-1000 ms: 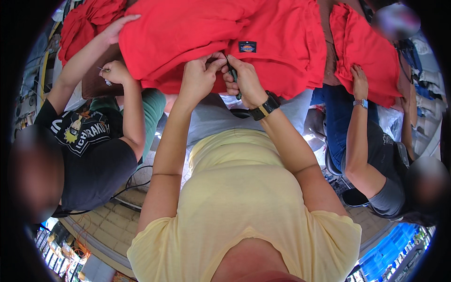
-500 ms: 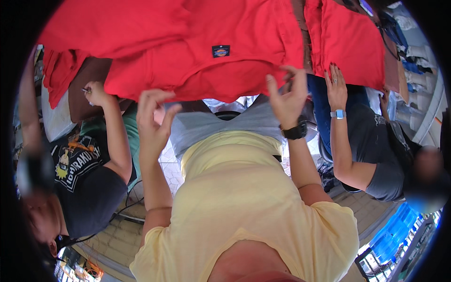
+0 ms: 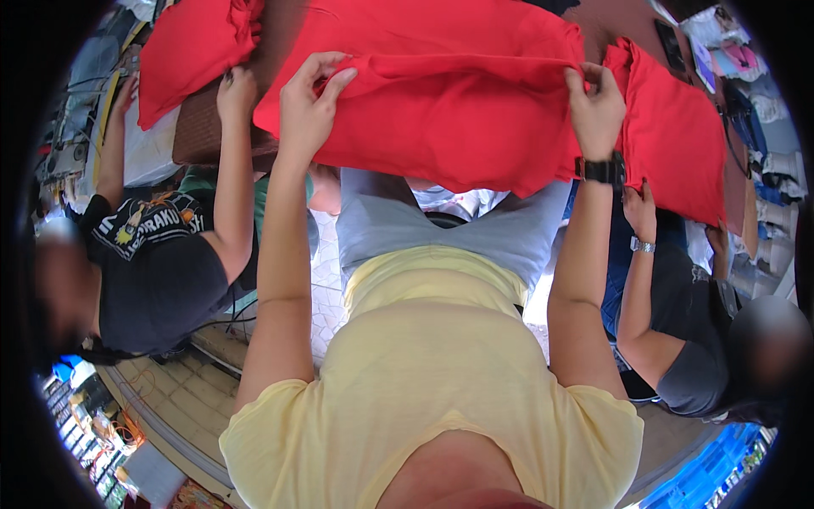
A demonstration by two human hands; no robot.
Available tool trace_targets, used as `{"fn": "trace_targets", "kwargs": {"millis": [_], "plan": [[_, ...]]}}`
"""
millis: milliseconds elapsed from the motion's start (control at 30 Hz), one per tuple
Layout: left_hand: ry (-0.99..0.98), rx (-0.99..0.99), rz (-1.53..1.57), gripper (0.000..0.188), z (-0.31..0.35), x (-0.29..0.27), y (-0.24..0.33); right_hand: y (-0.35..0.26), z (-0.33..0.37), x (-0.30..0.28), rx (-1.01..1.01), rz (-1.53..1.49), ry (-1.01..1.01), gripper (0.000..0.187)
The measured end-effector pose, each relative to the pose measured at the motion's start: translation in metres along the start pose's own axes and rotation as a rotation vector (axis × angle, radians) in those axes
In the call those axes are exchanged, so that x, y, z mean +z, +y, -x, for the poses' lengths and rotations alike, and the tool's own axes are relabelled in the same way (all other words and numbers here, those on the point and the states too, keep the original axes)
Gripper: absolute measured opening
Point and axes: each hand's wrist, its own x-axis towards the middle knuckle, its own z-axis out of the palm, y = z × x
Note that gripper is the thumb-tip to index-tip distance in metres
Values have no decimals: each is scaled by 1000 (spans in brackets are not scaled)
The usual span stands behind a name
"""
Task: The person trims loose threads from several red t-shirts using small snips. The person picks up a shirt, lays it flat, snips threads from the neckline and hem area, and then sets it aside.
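A red shirt [image 3: 458, 123] lies before me on the brown tabletop, its near part hanging past the table's edge toward my lap. My left hand [image 3: 307, 106] pinches the left end of a folded edge of it between thumb and fingers. At the other end of that fold, my right hand [image 3: 596, 110] grips the cloth, with a dark watch [image 3: 600, 171] on its wrist. The fold stretches almost straight between both hands. No neck label shows on the cloth.
At the left, a co-worker's hand [image 3: 237, 92] rests near another red garment [image 3: 197, 55]. To the right, a second co-worker's hand [image 3: 640, 212] touches the lower edge of a folded red garment [image 3: 674, 140]. A dark phone [image 3: 669, 44] lies farther back on the brown tabletop [image 3: 615, 19].
My hands, apart from the cloth and spread before, now grip the shirt's folded edge farther forward. The neck label has gone from sight. The left co-worker's red garment is farther from me.
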Motion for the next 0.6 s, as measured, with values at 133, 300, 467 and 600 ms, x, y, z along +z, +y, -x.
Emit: {"fn": "trace_targets", "kwargs": {"millis": [133, 300, 467, 600], "plan": [[-22, -27, 82, 16, -3, 25, -12, -10, 6, 21, -228, -67, 74, 23], [-65, -108, 129, 16, -5, 6, -2, -98, 52, 73, 16, -487, -594, 22], [-90, 46, -82, 22, -2, 6, 9, -113, 79, 131, 144, -795, -507, 26], [69, 378, -408, 31, 5, -4, 43, -126, 90, 137, 206, -787, -483, 22]]}}
